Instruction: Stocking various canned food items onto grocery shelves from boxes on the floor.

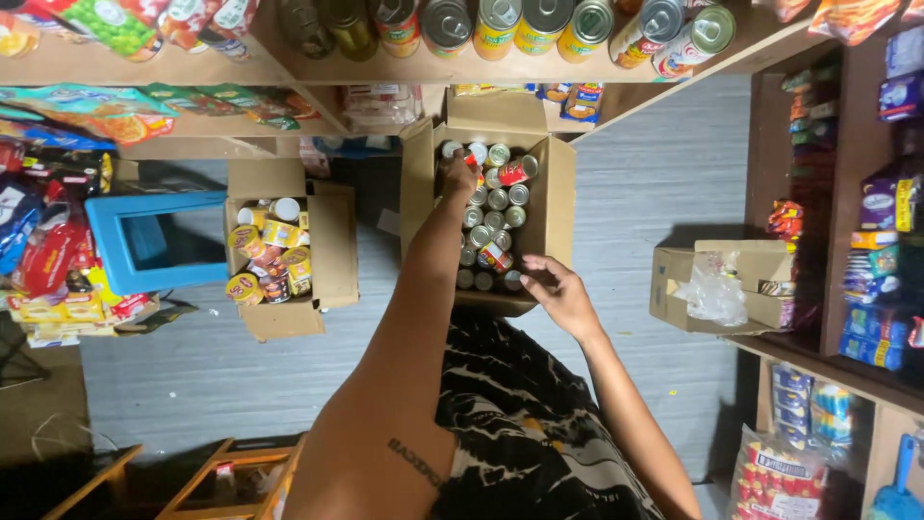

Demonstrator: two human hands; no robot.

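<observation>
An open cardboard box [556, 207] stands on the grey floor, packed with several upright tin cans [497, 199], and one red-labelled can [518, 170] lies on its side. My left hand [459, 176] reaches to the box's far left corner and closes around a can there, which is mostly hidden by my fingers. My right hand [558, 290] rests at the box's near right edge, fingers spread and touching the rim beside the nearest cans. It holds nothing.
A second open box [332, 255] to the left holds yellow-labelled tins [272, 252], with a blue plastic stool [152, 241] beside it. A shelf of cans [520, 24] runs above. At right are a box with a plastic bag [717, 284] and packet-filled shelves [871, 221].
</observation>
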